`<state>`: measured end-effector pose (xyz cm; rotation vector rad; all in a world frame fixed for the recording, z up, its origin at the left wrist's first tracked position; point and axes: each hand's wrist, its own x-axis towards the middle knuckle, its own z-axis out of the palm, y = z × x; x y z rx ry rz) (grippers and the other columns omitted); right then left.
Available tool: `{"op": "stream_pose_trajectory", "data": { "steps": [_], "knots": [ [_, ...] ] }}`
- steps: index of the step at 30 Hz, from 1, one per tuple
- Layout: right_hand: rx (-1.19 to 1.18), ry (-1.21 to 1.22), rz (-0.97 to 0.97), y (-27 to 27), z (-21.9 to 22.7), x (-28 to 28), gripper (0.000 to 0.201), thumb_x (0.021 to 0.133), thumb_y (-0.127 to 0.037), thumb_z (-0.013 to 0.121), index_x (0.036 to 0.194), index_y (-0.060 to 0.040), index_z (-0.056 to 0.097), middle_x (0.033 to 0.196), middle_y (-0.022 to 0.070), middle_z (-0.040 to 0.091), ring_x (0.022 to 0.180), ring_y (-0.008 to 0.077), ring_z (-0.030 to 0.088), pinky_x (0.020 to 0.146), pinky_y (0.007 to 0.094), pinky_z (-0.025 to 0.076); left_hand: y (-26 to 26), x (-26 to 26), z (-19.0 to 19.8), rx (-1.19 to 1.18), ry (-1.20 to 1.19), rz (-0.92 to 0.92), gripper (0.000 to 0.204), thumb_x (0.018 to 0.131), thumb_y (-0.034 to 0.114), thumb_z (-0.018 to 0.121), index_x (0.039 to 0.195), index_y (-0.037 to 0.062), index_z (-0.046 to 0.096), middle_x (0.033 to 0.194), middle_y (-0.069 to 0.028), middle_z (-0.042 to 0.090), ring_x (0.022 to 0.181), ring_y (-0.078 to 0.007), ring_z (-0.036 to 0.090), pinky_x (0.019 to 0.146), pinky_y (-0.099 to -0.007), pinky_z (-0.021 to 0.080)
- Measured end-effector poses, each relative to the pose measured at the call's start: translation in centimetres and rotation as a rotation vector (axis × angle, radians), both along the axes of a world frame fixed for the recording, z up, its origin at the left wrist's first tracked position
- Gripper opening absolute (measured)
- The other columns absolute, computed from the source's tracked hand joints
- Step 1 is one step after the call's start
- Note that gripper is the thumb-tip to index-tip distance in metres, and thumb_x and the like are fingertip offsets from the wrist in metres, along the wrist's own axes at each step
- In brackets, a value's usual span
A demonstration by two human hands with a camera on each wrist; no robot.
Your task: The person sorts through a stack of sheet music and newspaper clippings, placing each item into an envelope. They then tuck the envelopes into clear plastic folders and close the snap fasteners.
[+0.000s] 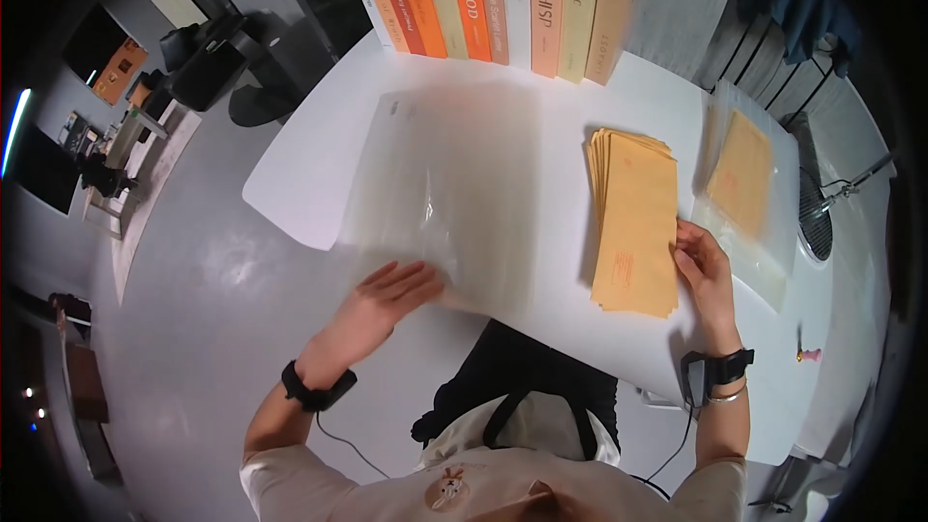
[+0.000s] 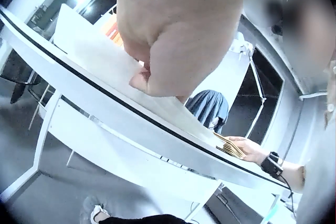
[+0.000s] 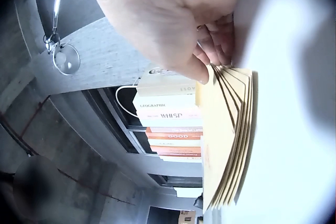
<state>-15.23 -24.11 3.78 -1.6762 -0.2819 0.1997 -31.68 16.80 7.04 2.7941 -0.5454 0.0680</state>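
A large clear plastic bag [image 1: 454,164] lies flat on the white table [image 1: 300,174]. Over its near left corner is my left hand [image 1: 391,295], palm down with the fingers stretched across the plastic. To the right of the bag lies a stack of yellow-brown envelopes [image 1: 638,222], its layers slightly fanned out at the left and top. My right hand [image 1: 708,266] pinches the stack at its right edge. In the right wrist view the thumb [image 3: 197,71] is on the top envelope's face, and the other fingers are partly hidden behind the stack.
A row of upright books [image 1: 493,10] lines the far edge of the table. At the right, another clear plastic bag [image 1: 764,251] has a yellow-brown envelope [image 1: 741,174] in it. A lamp [image 1: 841,195] and a small pink object [image 1: 810,355] are farther right.
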Motion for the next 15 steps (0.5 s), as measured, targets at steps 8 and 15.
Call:
{"op": "stream_pose_trajectory", "data": {
  "steps": [8,15],
  "knots": [
    [-0.107,-0.039,-0.031,-0.6,-0.5,-0.1,0.035,0.089,-0.001,0.056,0.124,-0.0001,0.051,0.108,0.0049,0.060,0.096,0.0128,0.055,0.085,0.0255,0.045,0.1,4.9,-0.8,-0.246,0.021,-0.184,0.050,0.066,-0.019,0.045,0.105,0.0049,0.066,0.112,-0.0152,0.063,0.114,-0.0300,0.056,0.102,-0.0415,0.041],
    [-0.101,-0.090,-0.036,-0.1,0.0,-0.2,0.037,0.090,-0.003,0.058,0.125,-0.0003,0.050,0.097,0.0030,0.060,0.088,0.0110,0.056,0.080,0.0238,0.046,0.5,5.8,3.6,-0.401,0.295,-0.072,0.049,0.077,-0.002,0.061,0.125,0.0084,0.056,0.125,-0.0128,0.058,0.111,-0.0301,0.058,0.095,-0.0360,0.045]
  ]
}}
